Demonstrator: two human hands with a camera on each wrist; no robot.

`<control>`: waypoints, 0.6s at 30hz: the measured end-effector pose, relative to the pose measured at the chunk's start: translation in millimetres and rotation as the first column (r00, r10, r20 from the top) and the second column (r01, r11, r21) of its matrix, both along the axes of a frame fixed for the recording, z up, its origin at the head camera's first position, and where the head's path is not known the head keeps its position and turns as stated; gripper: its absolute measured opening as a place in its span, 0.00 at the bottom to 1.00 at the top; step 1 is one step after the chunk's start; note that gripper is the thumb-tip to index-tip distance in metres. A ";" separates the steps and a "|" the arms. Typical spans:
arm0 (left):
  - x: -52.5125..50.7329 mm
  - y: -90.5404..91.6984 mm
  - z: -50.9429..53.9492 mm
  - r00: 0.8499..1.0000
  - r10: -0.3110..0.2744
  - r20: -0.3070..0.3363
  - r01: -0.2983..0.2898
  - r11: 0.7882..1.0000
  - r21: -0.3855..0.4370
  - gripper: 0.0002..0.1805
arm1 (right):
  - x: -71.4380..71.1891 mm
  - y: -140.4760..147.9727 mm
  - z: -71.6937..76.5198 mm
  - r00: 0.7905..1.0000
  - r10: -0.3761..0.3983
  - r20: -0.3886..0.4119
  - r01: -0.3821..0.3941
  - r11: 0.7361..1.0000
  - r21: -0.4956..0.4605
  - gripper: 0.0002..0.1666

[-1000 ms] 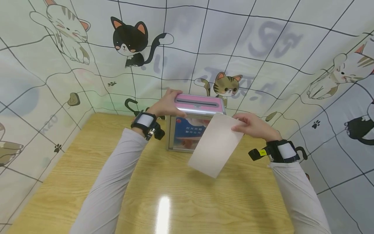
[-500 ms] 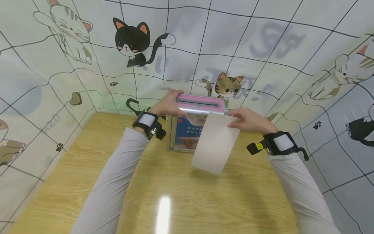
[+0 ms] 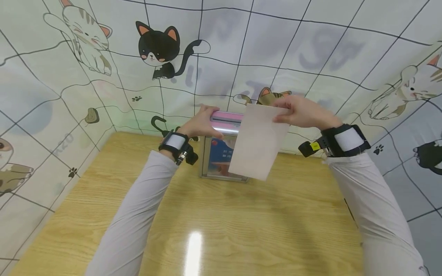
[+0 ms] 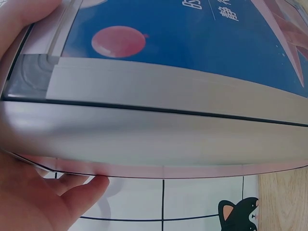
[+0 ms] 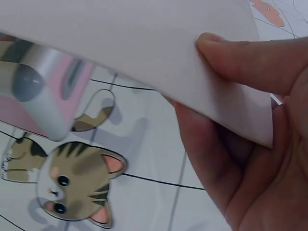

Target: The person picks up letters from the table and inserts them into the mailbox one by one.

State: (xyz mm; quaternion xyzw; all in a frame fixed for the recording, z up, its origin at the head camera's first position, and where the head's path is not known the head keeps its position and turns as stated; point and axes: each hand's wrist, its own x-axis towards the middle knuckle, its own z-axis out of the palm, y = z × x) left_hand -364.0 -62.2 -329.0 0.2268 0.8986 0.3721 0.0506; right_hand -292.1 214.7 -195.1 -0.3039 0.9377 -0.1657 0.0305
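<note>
A slotted box (image 3: 225,130) with a pink top, silver edging and a blue picture on its front stands at the far side of the table. My left hand (image 3: 204,123) grips the left end of its top, thumb at the front. In the left wrist view the silver edge of the box (image 4: 168,137) lies close up, with fingers reaching behind it. A blank white sheet of paper (image 3: 259,142) hangs from my right hand (image 3: 305,111), pinched between thumb and fingers near its upper right corner. The sheet hides the right part of the box and its slot.
The wooden table (image 3: 207,214) stretches toward me, with a bright reflection on it. Behind it hangs a white sheet-like backdrop (image 3: 221,42) printed with grid lines and cartoon cats, close behind the box. Dark camera straps sit on both wrists.
My right hand has risen with the paper, lifting its upper edge above the level of the box top. The left hand keeps its grip on the box, which stays in place.
</note>
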 end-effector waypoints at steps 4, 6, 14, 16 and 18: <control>1.6 0.7 2.1 1.000 -0.002 0.002 0.002 1.000 0.002 0.57 | -1.0 -6.1 20.1 1.000 -0.022 -0.003 0.022 0.999 0.031 0.12; 2.8 0.7 2.6 1.000 -0.003 0.006 0.003 1.000 0.010 0.57 | -0.2 -8.7 29.8 1.000 -0.030 0.001 0.030 0.998 0.055 0.12; 4.2 0.5 3.8 1.000 -0.003 0.005 0.002 1.000 0.019 0.58 | 0.3 -16.0 57.9 0.999 -0.036 -0.022 0.038 0.994 0.099 0.15; 4.2 0.4 3.7 1.000 -0.003 0.004 0.003 1.000 0.020 0.58 | -0.3 -17.0 61.6 0.999 -0.037 -0.038 0.041 0.994 0.099 0.16; 4.2 0.4 3.3 1.000 0.002 0.003 -0.002 1.000 0.018 0.58 | -0.5 -17.1 65.5 0.998 -0.038 -0.054 0.043 0.994 0.103 0.16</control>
